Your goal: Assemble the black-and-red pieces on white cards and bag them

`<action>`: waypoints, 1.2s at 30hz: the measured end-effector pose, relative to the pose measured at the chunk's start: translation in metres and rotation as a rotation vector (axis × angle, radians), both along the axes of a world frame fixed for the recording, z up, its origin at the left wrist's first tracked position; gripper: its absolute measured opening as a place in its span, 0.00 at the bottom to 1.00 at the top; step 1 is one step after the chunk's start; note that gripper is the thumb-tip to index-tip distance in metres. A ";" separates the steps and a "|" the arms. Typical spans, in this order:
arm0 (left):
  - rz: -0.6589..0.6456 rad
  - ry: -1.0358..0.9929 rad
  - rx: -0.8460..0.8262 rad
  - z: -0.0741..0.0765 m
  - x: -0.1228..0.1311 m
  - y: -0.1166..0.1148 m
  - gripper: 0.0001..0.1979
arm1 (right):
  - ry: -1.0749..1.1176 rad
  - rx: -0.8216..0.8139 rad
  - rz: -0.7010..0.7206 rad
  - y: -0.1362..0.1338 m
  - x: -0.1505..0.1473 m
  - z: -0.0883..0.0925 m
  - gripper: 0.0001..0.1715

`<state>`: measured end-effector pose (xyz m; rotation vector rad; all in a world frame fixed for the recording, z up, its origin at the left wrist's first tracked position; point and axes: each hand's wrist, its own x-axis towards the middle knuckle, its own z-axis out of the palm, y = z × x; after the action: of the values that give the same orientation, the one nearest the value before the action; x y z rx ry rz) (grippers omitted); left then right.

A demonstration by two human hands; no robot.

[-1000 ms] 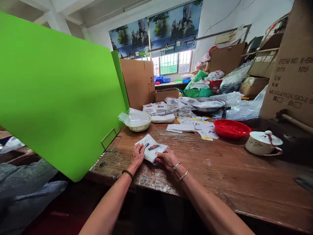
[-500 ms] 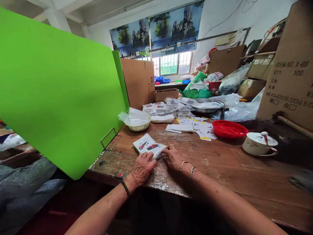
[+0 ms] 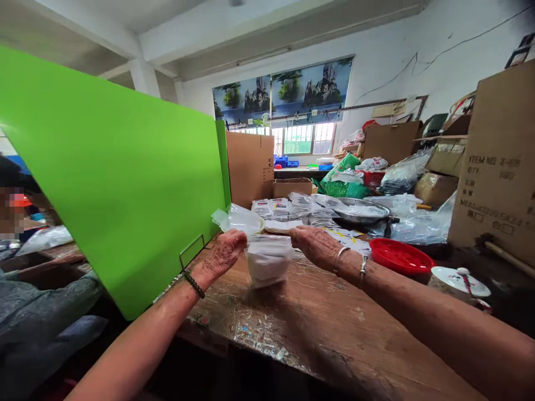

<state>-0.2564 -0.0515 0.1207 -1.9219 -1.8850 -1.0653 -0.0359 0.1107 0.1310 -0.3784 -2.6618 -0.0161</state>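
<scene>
A clear plastic bag [image 3: 270, 262] with a white folded stack inside hangs upright between my hands, just above the wooden table [image 3: 326, 323]. My left hand [image 3: 225, 250] pinches the bag's upper left corner, and its wrist wears a dark beaded bracelet. At the upper right corner my right hand [image 3: 315, 245] grips the same bag; two metal bangles circle that wrist. Right behind the bag stands a pale basket of empty clear bags [image 3: 242, 220], partly hidden. White folded papers [image 3: 284, 225] lie beyond it.
A tall green board [image 3: 137, 184] rises on the left, with a wire stand [image 3: 192, 253] at its foot. To the right are a red basin [image 3: 401, 257], a lidded cup [image 3: 457, 281] and a large carton [image 3: 497, 167]. Packed bags [image 3: 271, 208] pile up behind. Another person's sleeve [image 3: 45, 306] shows at far left.
Both hands have lifted the bag from the table and hold it upright by its top corners. Its printed face no longer shows. The head view has tilted up.
</scene>
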 end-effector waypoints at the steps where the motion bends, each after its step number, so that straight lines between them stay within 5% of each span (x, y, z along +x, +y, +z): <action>1: -0.024 -0.067 -0.016 0.000 0.004 0.001 0.08 | -0.010 -0.002 0.005 0.000 0.005 0.007 0.09; 7: -0.186 -0.625 0.019 -0.030 0.038 0.005 0.05 | 0.090 -0.266 -0.026 0.004 0.035 0.001 0.07; 12: -0.404 -1.138 0.025 -0.080 0.057 0.014 0.42 | 0.264 -0.459 0.023 0.003 0.049 -0.020 0.07; 19: -0.402 -1.159 -0.036 -0.127 0.074 0.022 0.45 | 0.299 -0.532 0.132 0.007 0.053 -0.021 0.10; 23: -0.303 -1.077 -0.006 -0.138 0.083 0.019 0.52 | 0.397 -0.273 0.204 -0.002 0.050 -0.005 0.11; 27: -0.157 -1.085 -0.050 -0.138 0.095 0.017 0.47 | -0.015 -0.185 0.219 -0.025 0.037 0.015 0.16; 30: -0.074 -1.075 -0.035 -0.134 0.099 0.015 0.41 | -0.331 -0.143 0.103 -0.037 0.023 0.027 0.10; 36: -0.167 -1.164 -0.013 -0.130 0.098 0.011 0.39 | -0.604 0.003 -0.079 -0.044 0.000 0.028 0.15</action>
<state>-0.1583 -0.0401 -0.0091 -1.5501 -2.1562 -2.6053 -0.0361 0.0666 0.1585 -0.5487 -3.2352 -0.1860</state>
